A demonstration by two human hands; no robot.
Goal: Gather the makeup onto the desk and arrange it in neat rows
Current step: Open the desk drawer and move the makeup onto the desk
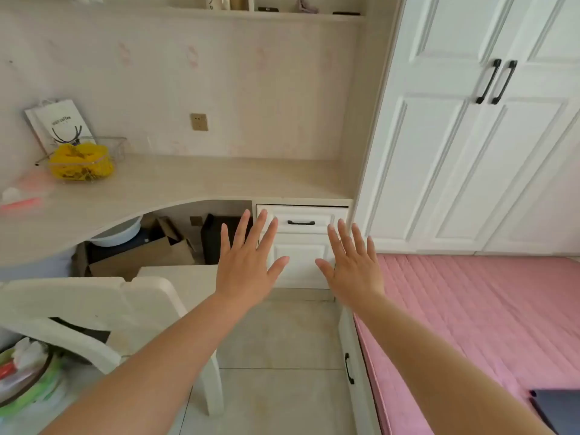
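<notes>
left hand (248, 262): fingers spread wide, holds nothing, in front of drawer (301, 218)
right hand (353, 265): spread wide, holds nothing, just right of left hand
desk (175, 180): above drawer

This is a bedroom in a home. A bed with a pink quilted mattress cover (489, 312) fills the near right, beside a tall white wardrobe (470, 127) with paired black door handles. A built-in curved worktop (175, 180) in pale wood runs along the far wall, under papered wall with a socket (199, 121) and an open shelf (270, 14) high up. A white drawer unit (303, 243) sits below the worktop's right end, a white chair (103, 312) stands near left, and cardboard boxes (150, 252) and a basin (120, 232) are stored underneath. The floor is tiled.
</notes>
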